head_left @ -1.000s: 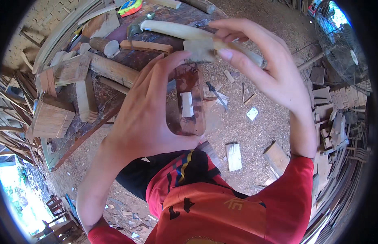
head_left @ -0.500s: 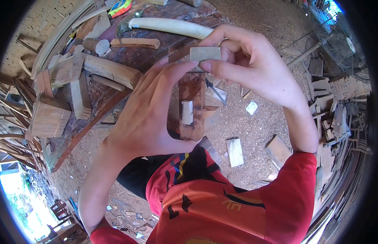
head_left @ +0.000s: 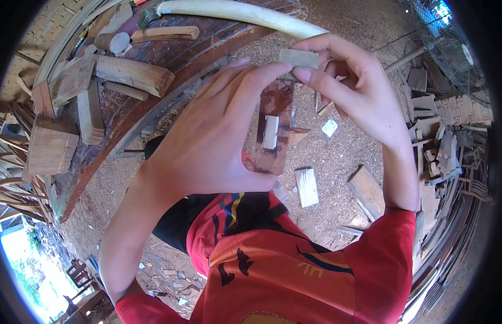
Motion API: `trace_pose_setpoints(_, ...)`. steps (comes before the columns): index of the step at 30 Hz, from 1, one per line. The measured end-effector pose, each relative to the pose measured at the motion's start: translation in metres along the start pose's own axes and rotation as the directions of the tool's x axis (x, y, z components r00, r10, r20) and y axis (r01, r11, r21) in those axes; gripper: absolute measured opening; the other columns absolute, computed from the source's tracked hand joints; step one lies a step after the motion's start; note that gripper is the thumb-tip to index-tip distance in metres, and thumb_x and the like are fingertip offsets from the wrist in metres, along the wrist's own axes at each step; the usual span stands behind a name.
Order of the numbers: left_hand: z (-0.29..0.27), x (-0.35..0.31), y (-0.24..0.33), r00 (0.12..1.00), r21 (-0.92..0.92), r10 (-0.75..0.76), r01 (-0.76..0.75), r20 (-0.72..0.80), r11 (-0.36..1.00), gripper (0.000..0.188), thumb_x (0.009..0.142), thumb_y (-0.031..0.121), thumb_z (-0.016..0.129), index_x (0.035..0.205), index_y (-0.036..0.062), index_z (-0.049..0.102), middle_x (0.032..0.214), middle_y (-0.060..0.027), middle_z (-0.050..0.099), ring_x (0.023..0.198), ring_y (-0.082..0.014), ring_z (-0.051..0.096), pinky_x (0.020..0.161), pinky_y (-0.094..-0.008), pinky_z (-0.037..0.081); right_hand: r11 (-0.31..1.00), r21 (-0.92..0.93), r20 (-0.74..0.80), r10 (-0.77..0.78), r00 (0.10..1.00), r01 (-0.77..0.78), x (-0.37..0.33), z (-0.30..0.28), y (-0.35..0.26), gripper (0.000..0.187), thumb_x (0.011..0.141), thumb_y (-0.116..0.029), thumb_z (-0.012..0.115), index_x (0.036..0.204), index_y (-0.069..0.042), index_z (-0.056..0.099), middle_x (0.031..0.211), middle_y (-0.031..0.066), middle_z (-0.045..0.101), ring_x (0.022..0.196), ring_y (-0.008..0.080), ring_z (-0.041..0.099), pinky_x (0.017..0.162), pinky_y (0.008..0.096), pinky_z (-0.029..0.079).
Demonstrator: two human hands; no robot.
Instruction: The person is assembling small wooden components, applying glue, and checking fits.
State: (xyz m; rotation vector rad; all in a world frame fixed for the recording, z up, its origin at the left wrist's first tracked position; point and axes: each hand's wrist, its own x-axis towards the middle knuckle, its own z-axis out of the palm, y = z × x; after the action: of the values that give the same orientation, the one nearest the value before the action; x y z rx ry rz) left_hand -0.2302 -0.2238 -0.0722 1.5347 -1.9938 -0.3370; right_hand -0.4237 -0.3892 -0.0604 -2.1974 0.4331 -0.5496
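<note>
A dark reddish-brown wooden desk (head_left: 224, 36) sweeps from 9 to 12 o'clock, laden with angular pale timber blocks (head_left: 52, 146); a round wire-mesh fan (head_left: 450, 54) stands at 2. A long, curved pale handle (head_left: 234, 9) reaches out at 12 toward the right hand (head_left: 364, 97) and may crowd it. The left hand (head_left: 218, 132) spans a reddish-brown rectangular wooden plank (head_left: 275, 155) near centre toward 1 o'clock, thumb at the near end, fingers at the far end, hiding one long side. Should that end-to-end grip loosen, the plank could tilt or drop to the littered floor (head_left: 337, 159). Beyond, the right fingers clamp a small, flat grey rectangular piece (head_left: 299, 57); a slip could scrape the left fingertip close by.
</note>
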Motion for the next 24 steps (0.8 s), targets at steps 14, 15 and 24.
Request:
trace_pose_setpoints(14, 0.001, -0.002, 0.002, 1.0, -0.116, 0.011, -0.012, -0.01, 0.993, 0.112, 0.061, 0.021, 0.093, 0.155, 0.003, 0.033, 0.153, -0.0177, 0.043, 0.144, -0.036, 0.043, 0.12, -0.0435, 0.035, 0.866, -0.411, 0.142, -0.248, 0.958, 0.285, -0.039, 0.015, 0.003, 0.14, 0.053, -0.037, 0.096, 0.165, -0.008, 0.018, 0.163, 0.0268, 0.022, 0.15, 0.0469, 0.029, 0.122, 0.0561, 0.032)
trace_pose_setpoints(15, 0.001, -0.002, 0.002, 1.0, -0.098, 0.008, -0.01, -0.023, 0.995, 0.112, 0.061, 0.021, 0.093, 0.155, 0.0029, 0.033, 0.154, -0.0176, 0.043, 0.144, -0.0358, 0.044, 0.12, -0.0432, 0.035, 0.867, -0.405, 0.124, -0.26, 0.957, 0.288, -0.038, 0.017, 0.003, 0.142, 0.052, -0.036, 0.097, 0.165, -0.008, 0.016, 0.164, 0.0271, 0.021, 0.151, 0.0476, 0.028, 0.123, 0.0565, 0.03)
trace_pose_setpoints(24, 0.004, -0.006, -0.004, 0.999, -0.098, 0.02, -0.024, -0.043, 0.995, 0.113, 0.061, 0.021, 0.095, 0.154, 0.0038, 0.034, 0.153, -0.0171, 0.044, 0.142, -0.0357, 0.045, 0.119, -0.0437, 0.037, 0.867, -0.412, 0.085, -0.271, 0.959, 0.281, -0.033, 0.027, 0.001, 0.146, 0.048, -0.033, 0.098, 0.165, -0.008, 0.015, 0.166, 0.0234, 0.021, 0.152, 0.0456, 0.026, 0.123, 0.0548, 0.032)
